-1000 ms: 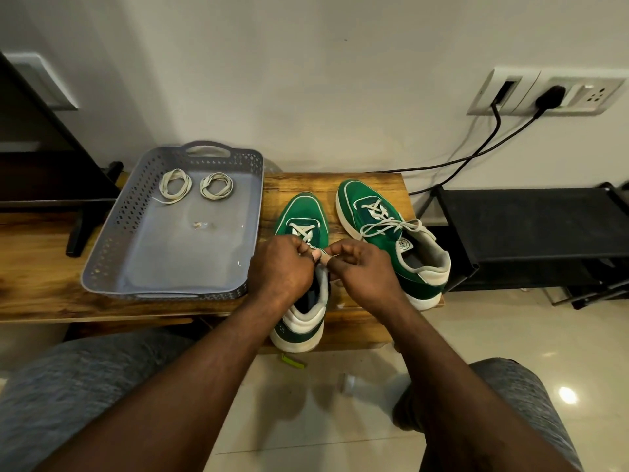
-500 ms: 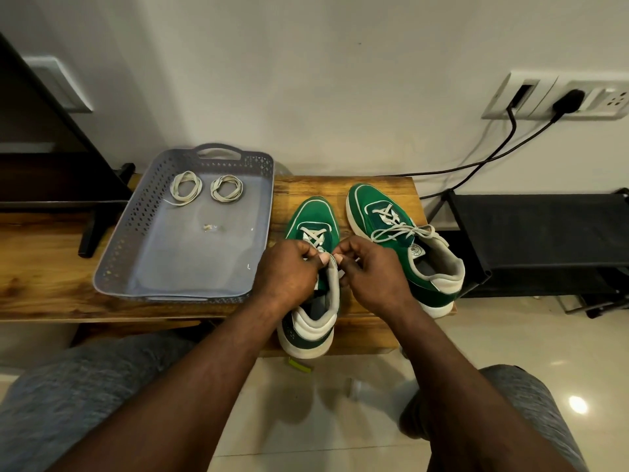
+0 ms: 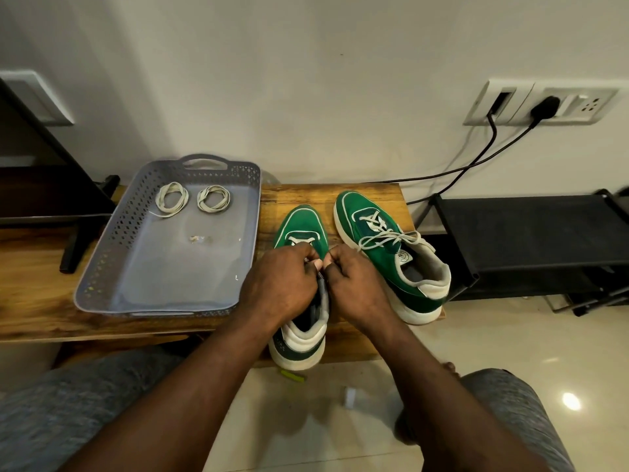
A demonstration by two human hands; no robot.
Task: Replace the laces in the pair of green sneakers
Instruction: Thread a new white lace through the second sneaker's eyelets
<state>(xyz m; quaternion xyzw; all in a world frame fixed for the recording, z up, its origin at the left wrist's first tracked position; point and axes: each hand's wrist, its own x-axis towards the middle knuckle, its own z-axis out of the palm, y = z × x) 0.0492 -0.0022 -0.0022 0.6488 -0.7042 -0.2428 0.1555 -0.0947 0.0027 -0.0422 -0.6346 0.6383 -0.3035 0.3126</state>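
- While the nearer green sneaker [image 3: 299, 223] stands toe to the wall on the wooden bench [image 3: 360, 194], I see both hands meeting over its lacing.
- The left hand [image 3: 282, 284] and right hand [image 3: 357, 287] are knuckle to knuckle, fingers curled, pinching the white lace [image 3: 301, 239] just behind its front crossing.
- From my feed I cannot tell which eyelet they are at.
- The heel of that sneaker overhangs the bench's front edge.
- The other green sneaker [image 3: 357, 212] lies just to the right, angled, with its tied lace [image 3: 388, 237] in a bow.
- To the left sits a grey perforated tray [image 3: 112, 233] holding two coiled laces [image 3: 172, 199] side by side near its far end.
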